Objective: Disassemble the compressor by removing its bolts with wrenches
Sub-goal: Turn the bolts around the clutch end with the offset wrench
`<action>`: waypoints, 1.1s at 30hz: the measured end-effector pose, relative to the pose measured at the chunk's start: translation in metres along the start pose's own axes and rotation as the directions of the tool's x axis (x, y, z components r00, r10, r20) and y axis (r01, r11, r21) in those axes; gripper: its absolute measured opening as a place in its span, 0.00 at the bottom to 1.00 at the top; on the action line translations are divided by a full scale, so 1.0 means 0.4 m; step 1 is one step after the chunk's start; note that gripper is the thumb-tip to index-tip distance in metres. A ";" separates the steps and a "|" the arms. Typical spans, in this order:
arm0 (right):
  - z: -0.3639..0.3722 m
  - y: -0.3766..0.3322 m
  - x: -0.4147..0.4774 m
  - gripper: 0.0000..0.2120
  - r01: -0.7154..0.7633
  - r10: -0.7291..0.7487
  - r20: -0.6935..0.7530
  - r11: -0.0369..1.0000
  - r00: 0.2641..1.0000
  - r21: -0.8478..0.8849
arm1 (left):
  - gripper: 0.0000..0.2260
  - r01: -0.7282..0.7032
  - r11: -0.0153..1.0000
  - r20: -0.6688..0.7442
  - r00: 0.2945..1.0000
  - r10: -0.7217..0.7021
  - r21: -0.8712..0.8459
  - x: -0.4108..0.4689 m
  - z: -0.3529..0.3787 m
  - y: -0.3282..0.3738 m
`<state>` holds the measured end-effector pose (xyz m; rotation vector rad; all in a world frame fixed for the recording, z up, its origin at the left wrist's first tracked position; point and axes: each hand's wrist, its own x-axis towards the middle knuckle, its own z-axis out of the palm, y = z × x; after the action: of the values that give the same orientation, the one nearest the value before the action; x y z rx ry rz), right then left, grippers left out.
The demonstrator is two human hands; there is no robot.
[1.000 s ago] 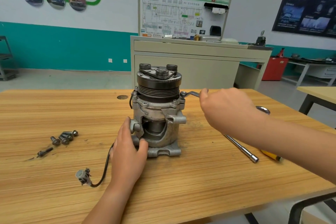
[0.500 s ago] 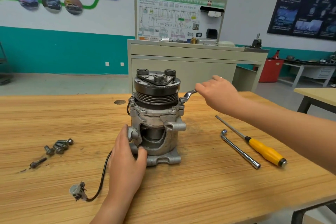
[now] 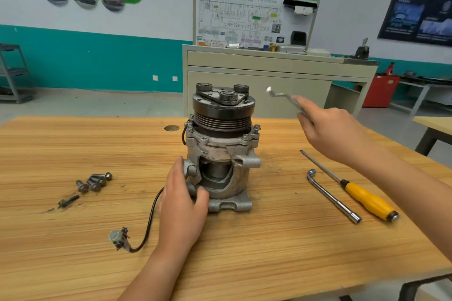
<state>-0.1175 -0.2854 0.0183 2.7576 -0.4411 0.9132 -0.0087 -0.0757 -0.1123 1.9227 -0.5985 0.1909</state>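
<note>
Hugging the low side of the tall grey metal compressor (image 3: 220,154) with the left grip (image 3: 182,200), fingers curled, likely to stop wobbling. Pinching a thin silver wrench (image 3: 285,96) in the right grip (image 3: 327,129), up in the air, off the small rim bolts (image 3: 256,127). All on a striped wooden bench (image 3: 73,144); teal-and-white wall (image 3: 97,61) behind.
</note>
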 end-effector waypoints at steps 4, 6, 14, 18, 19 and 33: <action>-0.034 -0.024 -0.035 0.17 0.022 0.010 0.195 0.986 0.981 -0.164 | 0.32 -0.009 1.000 0.005 1.000 0.009 -0.001 -0.004 -0.003 -0.001; -0.037 -0.043 -0.032 0.16 0.029 0.023 0.253 0.980 0.967 -0.198 | 0.32 -0.007 1.000 0.007 1.000 0.007 -0.002 -0.005 -0.004 -0.003; -0.073 -0.137 -0.023 0.15 0.197 0.030 0.411 0.844 0.911 -0.499 | 0.32 -0.004 1.000 0.001 1.000 0.004 -0.001 -0.005 -0.002 -0.004; -0.080 -0.146 -0.022 0.20 0.347 -0.055 0.453 0.726 0.890 -0.593 | 0.31 -0.009 1.000 -0.013 1.000 0.009 -0.017 -0.002 0.000 -0.005; -0.083 -0.141 -0.018 0.18 0.369 -0.059 0.465 0.699 0.883 -0.613 | 0.31 -0.010 1.000 -0.019 1.000 0.009 -0.026 -0.001 0.000 -0.005; -0.040 -0.040 0.042 0.05 0.406 -0.131 0.453 0.699 0.882 -0.588 | 0.31 -0.019 1.000 -0.018 1.000 0.019 -0.011 0.000 0.001 -0.003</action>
<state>-0.1080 -0.2695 0.0398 2.2003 -0.3113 0.0763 -0.0080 -0.0755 -0.1135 1.9030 -0.6050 0.2162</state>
